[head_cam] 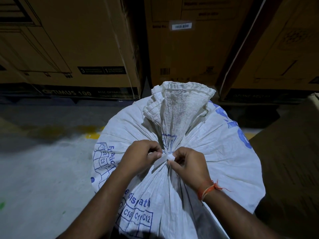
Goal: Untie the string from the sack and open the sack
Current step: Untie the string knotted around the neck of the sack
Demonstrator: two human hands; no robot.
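On the white woven plastic sack [215,152], blue printed grid cells marked "C10", "C11" and "C12" can be read near the bottom, with "C2" and "C3" in a second grid at its left side. Partly covered blue lettering ending in "ath" is seen above the lower grid. "OPTIMUS 100" is printed on the dark band of the brown cardboard carton [69,49] at the left. A white barcode sticker [182,25] is fixed to the middle brown carton [186,54]; its print is too small to be read.
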